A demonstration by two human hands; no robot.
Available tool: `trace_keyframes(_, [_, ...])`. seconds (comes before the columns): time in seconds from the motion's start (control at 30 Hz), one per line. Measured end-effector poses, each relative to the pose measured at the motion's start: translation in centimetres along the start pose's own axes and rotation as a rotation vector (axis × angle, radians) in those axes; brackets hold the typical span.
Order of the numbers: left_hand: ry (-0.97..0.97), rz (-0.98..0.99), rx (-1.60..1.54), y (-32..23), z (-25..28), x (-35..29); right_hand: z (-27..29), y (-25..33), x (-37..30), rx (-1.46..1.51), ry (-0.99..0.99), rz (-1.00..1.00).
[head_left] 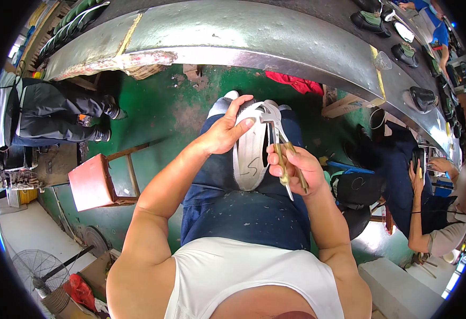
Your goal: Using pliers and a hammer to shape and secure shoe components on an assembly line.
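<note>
A shoe (pixel 250 154) lies sole-up on my lap, showing a white insole with dark upper material around it. My left hand (pixel 227 130) clasps its toe end, fingers wrapped over the edge. My right hand (pixel 294 169) grips the brass-coloured handles of metal pincers (pixel 278 141), whose jaws bite the upper's edge at the shoe's right side near the toe. I sit on dark blue trousers, knees pointing toward a conveyor.
A curved metal conveyor belt (pixel 254 37) runs across the top, carrying several dark shoes (pixel 423 97). A red stool (pixel 92 181) stands left on the green floor. A seated person (pixel 437 212) works at right; another person's legs (pixel 57 114) at left. A fan (pixel 39 266) lies lower left.
</note>
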State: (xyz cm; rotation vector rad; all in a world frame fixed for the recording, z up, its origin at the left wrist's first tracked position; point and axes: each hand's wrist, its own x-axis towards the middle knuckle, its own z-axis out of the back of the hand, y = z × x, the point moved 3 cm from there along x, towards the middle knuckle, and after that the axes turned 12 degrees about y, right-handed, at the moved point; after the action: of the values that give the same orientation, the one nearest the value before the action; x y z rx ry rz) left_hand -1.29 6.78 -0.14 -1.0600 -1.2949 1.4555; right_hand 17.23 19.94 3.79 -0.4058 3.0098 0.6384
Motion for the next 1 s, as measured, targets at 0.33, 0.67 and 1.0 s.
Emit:
trace_keyframes(0.33, [-0.17,-0.008,-0.045,1.5,0.3,0.2,1.1,1.4,1.2,-0.949,-0.261,-0.317])
trace_keyframes(0.67, [-0.34,-0.063,-0.491,4.3,1.1,-0.7,4.8,0.7,3.7,-1.871,-0.276,-0.073])
trace_keyframes(1.0, [-0.337,-0.132,-0.259,0.0,0.3,-2.0,0.1,2.6,-2.6,-1.663,0.037,-0.088])
